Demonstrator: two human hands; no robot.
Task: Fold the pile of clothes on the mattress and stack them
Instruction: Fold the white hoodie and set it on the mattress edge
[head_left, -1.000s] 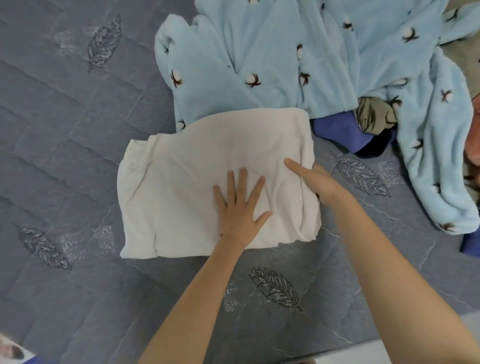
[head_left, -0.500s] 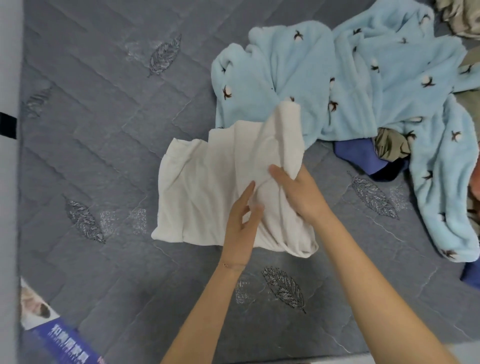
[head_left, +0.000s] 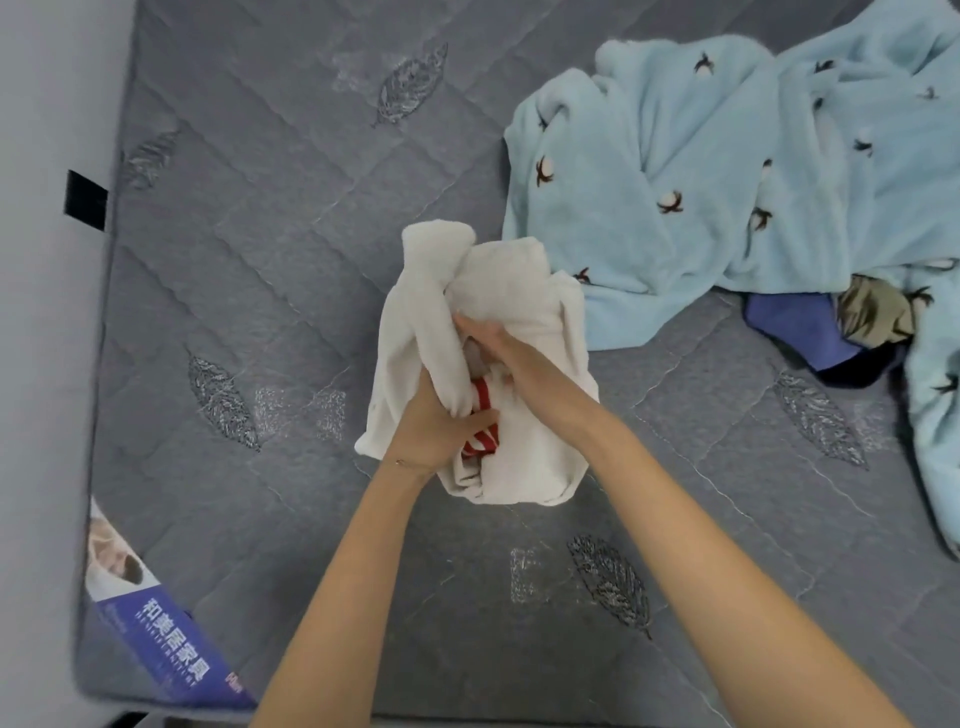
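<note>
A cream white garment (head_left: 511, 291) is bunched up and held above the middle of the grey mattress (head_left: 270, 260). A red and white striped patch (head_left: 480, 415) shows inside its folds. My left hand (head_left: 436, 431) grips the garment's left fold from below. My right hand (head_left: 498, 345) holds the cloth in the middle, fingers pressed into it. To the right lies the unfolded pile: a light blue fleece robe (head_left: 701, 171) with cotton-flower prints, over a dark blue piece (head_left: 795, 327) and an olive piece (head_left: 872, 312).
The mattress's left edge runs beside a pale wall (head_left: 47, 312) with a black strap (head_left: 85, 200). A printed blue label (head_left: 156, 623) sits at the near left corner. Bare quilted surface lies left of and in front of the garment.
The white garment lay flat under my spread left hand; both hands have since gathered it up, folded it over to the left and lifted it. The view has shifted left.
</note>
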